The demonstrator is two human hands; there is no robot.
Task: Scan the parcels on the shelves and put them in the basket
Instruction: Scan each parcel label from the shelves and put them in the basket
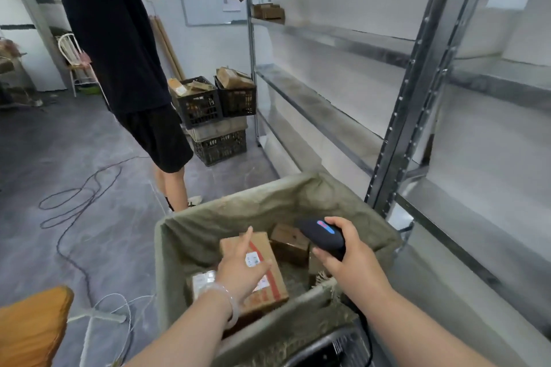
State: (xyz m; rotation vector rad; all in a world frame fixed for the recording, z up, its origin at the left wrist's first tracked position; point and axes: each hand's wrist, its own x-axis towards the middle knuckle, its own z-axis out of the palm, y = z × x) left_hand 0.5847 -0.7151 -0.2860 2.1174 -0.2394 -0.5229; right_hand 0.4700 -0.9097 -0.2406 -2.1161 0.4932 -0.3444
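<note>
A basket lined with olive-green cloth (pixel 190 235) is standing beside the grey metal shelves (pixel 328 116). Inside it, a flat brown cardboard parcel with a red stripe and white labels (pixel 264 272) is lying tilted, partly over a smaller parcel with a pale label (pixel 202 279). A small dark-brown cardboard box (pixel 290 243) is sitting deeper in. A black handheld scanner with a blue strip (pixel 323 234) is hanging above the basket, gripped in the right hand (pixel 348 253). More brown cardboard parcels (pixel 269 12) are resting on a far upper shelf.

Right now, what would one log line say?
left hand: open over taped parcel in basket | right hand: grips scanner | basket: holds more parcels
</note>
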